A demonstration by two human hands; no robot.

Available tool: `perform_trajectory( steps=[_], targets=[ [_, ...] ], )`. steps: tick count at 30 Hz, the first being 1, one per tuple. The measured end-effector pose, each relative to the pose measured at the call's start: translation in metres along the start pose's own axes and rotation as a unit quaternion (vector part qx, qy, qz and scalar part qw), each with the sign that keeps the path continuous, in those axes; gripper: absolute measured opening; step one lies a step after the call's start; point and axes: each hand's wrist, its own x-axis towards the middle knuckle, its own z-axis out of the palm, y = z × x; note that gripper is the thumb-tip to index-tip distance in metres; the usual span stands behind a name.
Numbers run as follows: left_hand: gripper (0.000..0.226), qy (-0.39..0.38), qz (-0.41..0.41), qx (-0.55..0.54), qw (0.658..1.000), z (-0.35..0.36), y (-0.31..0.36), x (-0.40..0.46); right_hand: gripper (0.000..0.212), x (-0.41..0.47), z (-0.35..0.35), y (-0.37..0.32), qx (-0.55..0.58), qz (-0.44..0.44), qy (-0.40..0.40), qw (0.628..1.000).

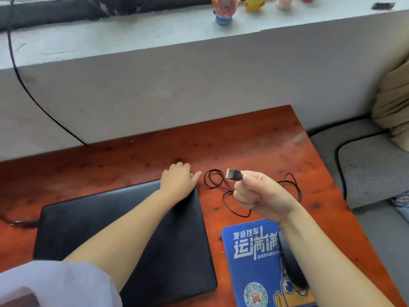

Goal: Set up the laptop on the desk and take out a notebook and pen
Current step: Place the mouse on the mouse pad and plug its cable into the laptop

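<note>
In the head view, I have the laptop [124, 235] lying shut in the lower left of the frame, a flat black slab on the red desk [254, 138]. My left hand [178, 181] rests on its far right corner, fingers curled down over the edge and the index finger pointing right; I cannot tell whether they grip the lid or just press on it. My right hand [263, 196] is at centre right, raised above the desk, fingers closed narrow around a USB plug [233, 174] with the metal end facing left toward the laptop. The cable [223, 193] trails from that fist in loose loops on the desk and runs to the mouse [290, 262], which sits on the blue pad [250, 262] at lower right, partly hidden by my forearm.

Risks as I judge them: the port is out of sight on the laptop's side, so I could stab the plug in upside down or miss it. The slack loops could snag my wrist and drag the mouse off the pad. Pushing the plug in could slide the laptop left unless my left hand braces it.

The laptop looks matte, clean and fully closed. No notebook or pen shows anywhere.
</note>
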Motion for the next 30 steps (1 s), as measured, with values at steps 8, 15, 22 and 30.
perform_trajectory(
  steps=[8,15,22,30],
  targets=[
    [0.029,0.01,-0.011,-0.011,1.0,0.005,0.002,0.012,0.018,0.005,-0.012,0.013,0.141,-0.025,-0.004,0.99],
    [0.029,-0.003,-0.018,-0.046,0.999,-0.022,-0.005,0.012,0.034,0.016,-0.019,0.015,0.031,0.067,0.091,0.993],
    [0.031,0.095,0.006,-0.122,0.988,-0.069,-0.012,-0.016,0.019,0.034,0.007,0.015,-0.184,0.077,0.099,0.975],
    [0.026,0.126,0.036,-0.183,0.974,-0.11,-0.016,-0.043,0.015,0.045,0.032,0.011,-0.307,0.015,0.142,0.941]
  ],
)
